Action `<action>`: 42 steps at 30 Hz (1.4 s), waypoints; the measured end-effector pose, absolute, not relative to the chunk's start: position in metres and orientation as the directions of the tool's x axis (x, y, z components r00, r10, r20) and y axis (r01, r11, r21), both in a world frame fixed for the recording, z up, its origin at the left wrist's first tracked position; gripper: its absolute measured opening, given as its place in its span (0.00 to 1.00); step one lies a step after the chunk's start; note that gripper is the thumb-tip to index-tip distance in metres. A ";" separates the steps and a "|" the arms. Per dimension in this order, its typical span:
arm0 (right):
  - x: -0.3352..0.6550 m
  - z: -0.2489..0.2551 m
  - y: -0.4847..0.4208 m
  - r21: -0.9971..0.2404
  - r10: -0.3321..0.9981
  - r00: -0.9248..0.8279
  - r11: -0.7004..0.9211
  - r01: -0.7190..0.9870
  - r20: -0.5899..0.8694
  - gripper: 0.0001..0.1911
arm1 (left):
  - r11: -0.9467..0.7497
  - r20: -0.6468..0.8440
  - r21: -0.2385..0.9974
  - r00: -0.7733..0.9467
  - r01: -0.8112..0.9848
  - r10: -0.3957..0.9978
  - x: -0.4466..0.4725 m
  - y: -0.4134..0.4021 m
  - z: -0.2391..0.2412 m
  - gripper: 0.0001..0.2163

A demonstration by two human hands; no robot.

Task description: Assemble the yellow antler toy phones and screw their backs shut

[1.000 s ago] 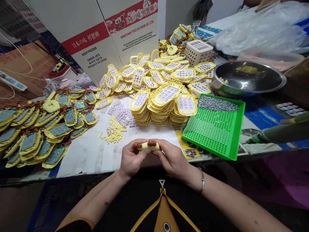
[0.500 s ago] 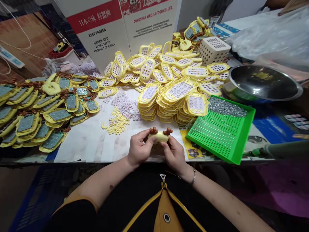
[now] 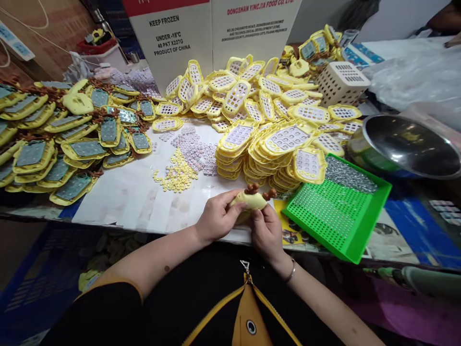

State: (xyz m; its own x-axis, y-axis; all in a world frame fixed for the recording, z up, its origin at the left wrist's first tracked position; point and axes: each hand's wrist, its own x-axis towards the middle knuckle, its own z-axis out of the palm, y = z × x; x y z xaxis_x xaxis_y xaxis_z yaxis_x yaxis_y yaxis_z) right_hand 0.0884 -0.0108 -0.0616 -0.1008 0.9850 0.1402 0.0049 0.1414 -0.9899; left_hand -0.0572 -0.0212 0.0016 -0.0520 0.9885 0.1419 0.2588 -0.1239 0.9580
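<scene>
Between my hands is a yellow plastic toy shell (image 3: 248, 200) with brown antler-like knobs along its top edge. My left hand (image 3: 218, 215) is closed on its left end, thumb across the near side. My right hand (image 3: 267, 230) grips the right end with thumb and fingers. The shell's underside is hidden. Just beyond it stand stacks of yellow shell faces with white key pads (image 3: 279, 144). Small yellow buttons (image 3: 176, 173) and mauve key pieces (image 3: 192, 148) lie loose on the white sheet (image 3: 122, 202).
Yellow shells with grey circuit boards (image 3: 72, 144) are piled left. On the right are a green perforated tray (image 3: 334, 216) holding many screws (image 3: 351, 177), a steel bowl (image 3: 406, 144) and a white perforated basket (image 3: 340, 84). A printed carton (image 3: 183, 53) stands behind.
My view has shifted, so the table contents appear displaced. The toy shell has tilted, its right end now lower, and both hands still hold it.
</scene>
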 end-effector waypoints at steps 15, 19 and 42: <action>0.083 -0.050 -0.002 -0.989 0.981 -0.136 0.142 0.043 0.135 0.22 | 0.077 -0.074 0.995 -0.036 0.064 0.997 -0.066 -0.025 -0.005 0.18; 0.075 -0.018 0.001 -0.892 0.875 -0.387 0.394 0.222 0.290 0.27 | 0.201 -0.243 0.851 -0.024 -0.485 0.970 -0.080 -0.021 0.002 0.25; 0.075 0.016 0.013 -0.708 0.841 -0.539 0.407 0.577 0.044 0.35 | 0.295 -0.377 0.676 0.027 -0.675 0.926 -0.071 -0.013 0.001 0.15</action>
